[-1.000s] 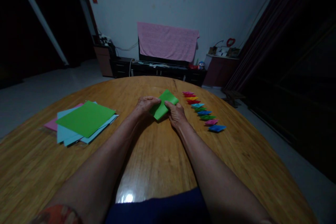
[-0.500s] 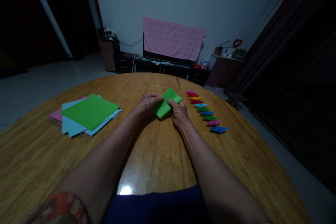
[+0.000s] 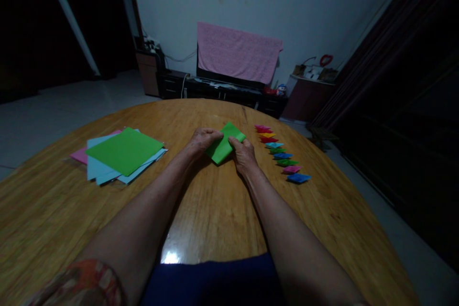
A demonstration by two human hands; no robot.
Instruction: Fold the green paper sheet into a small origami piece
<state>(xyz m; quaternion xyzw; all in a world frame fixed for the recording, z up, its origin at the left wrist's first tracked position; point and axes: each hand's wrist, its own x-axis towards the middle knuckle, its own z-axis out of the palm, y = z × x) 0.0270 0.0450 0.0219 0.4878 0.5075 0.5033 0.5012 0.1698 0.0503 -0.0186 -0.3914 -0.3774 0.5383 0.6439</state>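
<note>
A folded green paper sheet (image 3: 225,142) lies on the round wooden table (image 3: 215,205) in front of me. My left hand (image 3: 202,141) is closed on its left edge, fingers curled over the paper. My right hand (image 3: 244,153) pinches the paper's right near edge with thumb and fingers. Both forearms stretch across the table toward it.
A stack of coloured sheets (image 3: 122,155), green on top over light blue and pink, lies at the left. A row of several small folded paper pieces (image 3: 281,153) runs along the right. Behind the table stand a low dark cabinet and a pink cloth (image 3: 238,52) over a screen.
The hands have hardly moved on the green paper; the camera has tilted slightly, shifting the view.
</note>
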